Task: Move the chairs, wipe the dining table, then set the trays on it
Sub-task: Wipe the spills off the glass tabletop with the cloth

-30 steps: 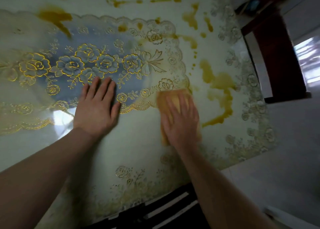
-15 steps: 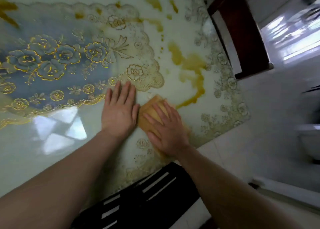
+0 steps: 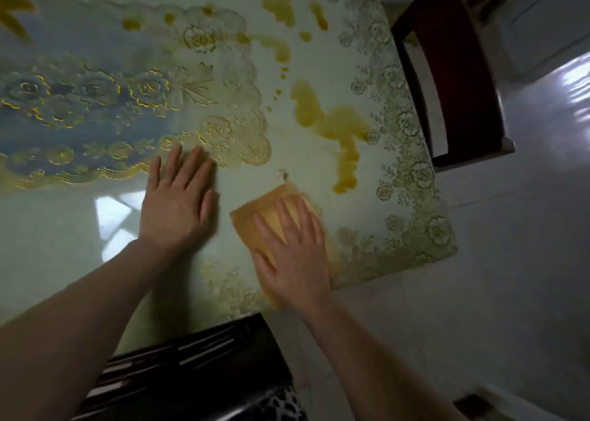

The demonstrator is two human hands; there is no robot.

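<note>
Flat under the right hand [image 3: 295, 254], a yellow cloth [image 3: 255, 226] is lying near the surface's [image 3: 287, 159] corner, fingers spread, pressing it; the left hand [image 3: 178, 207] is resting open alongside.

Head camera looks steeply down, close over the table [image 3: 79, 261] corner

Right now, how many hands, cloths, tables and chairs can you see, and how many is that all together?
Hands: 2, the left hand flat on the table and the right hand pressing on the cloth.
Cloths: 1, the yellow cloth.
Tables: 1, the dining table with yellow spills.
Chairs: 2, a brown chair at the far side and a black chair at the near side.
Total: 6.
</note>
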